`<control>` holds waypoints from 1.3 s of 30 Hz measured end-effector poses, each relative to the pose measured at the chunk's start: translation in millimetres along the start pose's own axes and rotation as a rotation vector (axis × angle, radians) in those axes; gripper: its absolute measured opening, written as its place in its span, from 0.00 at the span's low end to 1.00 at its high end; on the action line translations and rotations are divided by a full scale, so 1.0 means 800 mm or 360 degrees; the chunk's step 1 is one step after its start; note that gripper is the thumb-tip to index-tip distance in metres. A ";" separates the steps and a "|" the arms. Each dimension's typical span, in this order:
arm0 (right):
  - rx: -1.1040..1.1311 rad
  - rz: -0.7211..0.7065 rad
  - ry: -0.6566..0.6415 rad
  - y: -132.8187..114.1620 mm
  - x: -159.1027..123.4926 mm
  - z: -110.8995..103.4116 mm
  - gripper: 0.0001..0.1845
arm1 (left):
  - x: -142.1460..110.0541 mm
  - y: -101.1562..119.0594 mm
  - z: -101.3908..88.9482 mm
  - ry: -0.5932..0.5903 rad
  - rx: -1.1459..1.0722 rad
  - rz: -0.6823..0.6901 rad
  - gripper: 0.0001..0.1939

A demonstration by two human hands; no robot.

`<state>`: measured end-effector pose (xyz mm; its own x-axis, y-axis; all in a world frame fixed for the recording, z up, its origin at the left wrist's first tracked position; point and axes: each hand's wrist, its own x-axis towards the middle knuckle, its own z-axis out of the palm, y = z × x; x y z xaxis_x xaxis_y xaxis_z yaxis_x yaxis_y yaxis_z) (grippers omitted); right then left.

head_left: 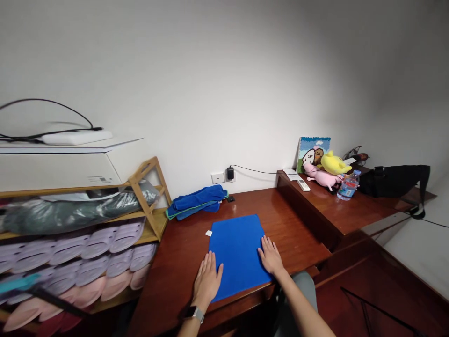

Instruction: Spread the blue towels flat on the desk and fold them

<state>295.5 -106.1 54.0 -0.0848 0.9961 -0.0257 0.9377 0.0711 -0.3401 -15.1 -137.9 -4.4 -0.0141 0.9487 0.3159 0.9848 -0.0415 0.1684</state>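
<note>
A blue cloth [237, 248], folded into a flat rectangle, lies on the dark wooden desk [182, 262] in front of me. My left hand [207, 278] rests flat on the cloth's near left edge, fingers stretched out, with a watch on the wrist. My right hand [271, 255] lies flat on the cloth's right edge, fingers spread. Neither hand holds anything. A small white tag [209, 233] sticks out at the cloth's far left corner.
A pile of blue and green towels [197, 201] sits by the wall. A wooden rack [149, 206] of slippers stands at left. On the raised shelf at right are plush toys [328, 169], a water bottle [348, 185], a remote [303, 185] and a black bag [396, 180].
</note>
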 end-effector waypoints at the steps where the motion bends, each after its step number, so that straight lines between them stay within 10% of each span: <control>1: 0.0003 -0.0019 0.0057 -0.004 0.001 0.001 0.37 | 0.005 -0.001 -0.001 0.0067 0.0016 0.0009 0.38; 5: 0.0033 -0.0158 0.0180 -0.044 0.022 0.006 0.36 | 0.045 0.022 -0.004 0.0275 0.0041 0.0106 0.32; 12: 0.0088 -0.0373 0.0020 -0.122 0.079 0.035 0.34 | 0.093 0.076 0.026 -0.0030 0.0013 0.0165 0.31; 27: -0.0069 0.0108 -0.0074 -0.025 0.089 0.004 0.37 | 0.059 0.021 0.031 -0.0025 0.0040 -0.0117 0.38; 33: 0.0059 -0.0147 0.0168 -0.095 0.131 0.001 0.36 | 0.140 0.029 0.014 0.0058 -0.0004 0.0261 0.33; 39: 0.0094 -0.0317 -0.0030 -0.154 0.183 0.031 0.35 | 0.208 0.031 0.035 -0.0099 0.0021 0.0256 0.32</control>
<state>159.4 30.0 68.7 -0.2731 0.9615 0.0304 0.8805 0.2625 -0.3948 12.2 27.6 25.9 0.1540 0.9478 0.2792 0.9758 -0.1903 0.1078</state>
